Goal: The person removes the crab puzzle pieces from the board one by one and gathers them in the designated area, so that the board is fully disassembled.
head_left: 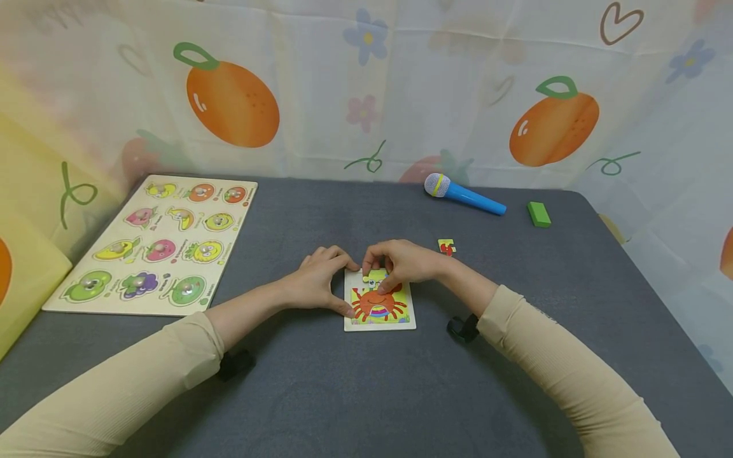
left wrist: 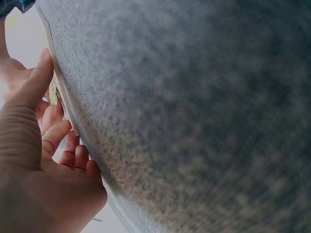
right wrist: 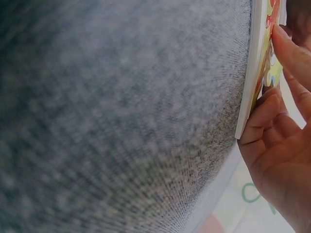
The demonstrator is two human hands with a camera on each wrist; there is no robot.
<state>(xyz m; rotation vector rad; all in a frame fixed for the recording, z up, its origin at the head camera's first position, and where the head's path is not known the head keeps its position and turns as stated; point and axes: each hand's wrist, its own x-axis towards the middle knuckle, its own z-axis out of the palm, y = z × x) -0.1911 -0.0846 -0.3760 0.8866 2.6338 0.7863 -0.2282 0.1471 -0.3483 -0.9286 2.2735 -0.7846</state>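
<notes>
A small crab jigsaw board (head_left: 379, 327) with a pale border lies on the dark table in the head view. My left hand (head_left: 317, 283) grips its left side, thumb at the lower edge and fingers at the upper corner. Over the board's upper part, my right hand (head_left: 409, 262) holds a yellow puzzle piece (head_left: 371, 279) with an eye printed on it. The right wrist view shows that piece (right wrist: 273, 73) tilted up from the board, near the thumb. Part of the crab's top is hidden by the right hand.
A loose yellow-and-red puzzle piece (head_left: 446, 246) lies beyond the right wrist. Farther back are a blue toy microphone (head_left: 472, 198) and a green block (head_left: 539, 214). At the left lies a wooden fruit peg board (head_left: 223, 267). A printed curtain (head_left: 321, 83) borders the table's back.
</notes>
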